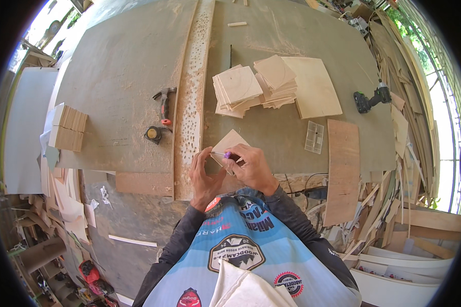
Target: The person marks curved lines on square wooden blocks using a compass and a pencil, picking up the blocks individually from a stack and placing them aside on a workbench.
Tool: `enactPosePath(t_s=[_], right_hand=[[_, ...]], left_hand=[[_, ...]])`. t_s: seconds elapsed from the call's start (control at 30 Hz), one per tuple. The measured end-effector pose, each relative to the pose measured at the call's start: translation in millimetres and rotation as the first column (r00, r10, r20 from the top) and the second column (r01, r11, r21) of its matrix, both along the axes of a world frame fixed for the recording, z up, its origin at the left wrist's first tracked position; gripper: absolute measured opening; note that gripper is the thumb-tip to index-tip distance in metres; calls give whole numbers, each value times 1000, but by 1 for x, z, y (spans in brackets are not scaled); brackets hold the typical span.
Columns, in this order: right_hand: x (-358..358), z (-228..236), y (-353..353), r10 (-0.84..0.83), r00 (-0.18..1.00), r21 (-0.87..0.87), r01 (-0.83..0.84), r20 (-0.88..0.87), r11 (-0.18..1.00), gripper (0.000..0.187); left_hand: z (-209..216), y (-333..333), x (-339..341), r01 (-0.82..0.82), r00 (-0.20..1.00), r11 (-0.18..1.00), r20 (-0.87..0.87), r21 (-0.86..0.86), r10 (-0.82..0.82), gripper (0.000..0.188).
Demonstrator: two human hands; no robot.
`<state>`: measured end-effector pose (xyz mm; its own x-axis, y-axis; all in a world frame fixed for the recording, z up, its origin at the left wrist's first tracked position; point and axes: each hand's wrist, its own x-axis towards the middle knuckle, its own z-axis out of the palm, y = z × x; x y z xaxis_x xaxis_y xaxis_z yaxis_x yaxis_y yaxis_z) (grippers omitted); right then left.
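Note:
My right hand (252, 166) is closed round a slim purple-handled tool (227, 154) with a thin metal shaft that points left. At the shaft's tip is the index finger of my left hand (206, 176); its fingers are curved, with the thumb apart from them. Anything tiny at that tip is too small to make out. Beneath both hands, near the bench's front edge, lies a square thin wooden board (232, 138), partly covered by my fingers. Stacks of similar square wooden pieces (237, 85) stand beyond it, some marked with a curved line.
Left of a hole-dotted wooden strip (192, 77) lie a claw hammer (164, 105) and a tape measure (153, 134). To the right are a clear compartment box (314, 137), a plywood strip (342, 169) and a cordless drill (372, 97). A wood block stack (69, 128) stands far left.

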<state>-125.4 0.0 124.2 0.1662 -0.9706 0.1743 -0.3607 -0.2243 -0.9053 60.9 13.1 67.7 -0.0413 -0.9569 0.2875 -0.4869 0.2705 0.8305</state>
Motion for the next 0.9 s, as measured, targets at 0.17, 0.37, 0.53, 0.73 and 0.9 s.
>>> enactPosePath(t_s=[0.17,0.37,0.53,0.73,0.9], right_hand=[[0,-1,2,1,1000,-10,-1,-4,1000,20],[0,-3,4,-3,1000,6,3,13,1000,18],[-1,-3,3,7,1000,-15,-8,-26,1000,20],[0,-3,4,10,999,-13,-10,-32,1000,19],[0,-6,5,4,1000,2,-4,-10,1000,16]], left_hand=[[0,0,0,9,1000,1000,-5,0,-9,67],[-2,0,0,9,1000,1000,4,8,-9,69],[-1,0,-1,5,1000,1000,1,11,-5,68],[-2,0,-1,-2,1000,1000,-4,-4,2,66],[0,0,-2,-2,1000,1000,-1,0,2,65]])
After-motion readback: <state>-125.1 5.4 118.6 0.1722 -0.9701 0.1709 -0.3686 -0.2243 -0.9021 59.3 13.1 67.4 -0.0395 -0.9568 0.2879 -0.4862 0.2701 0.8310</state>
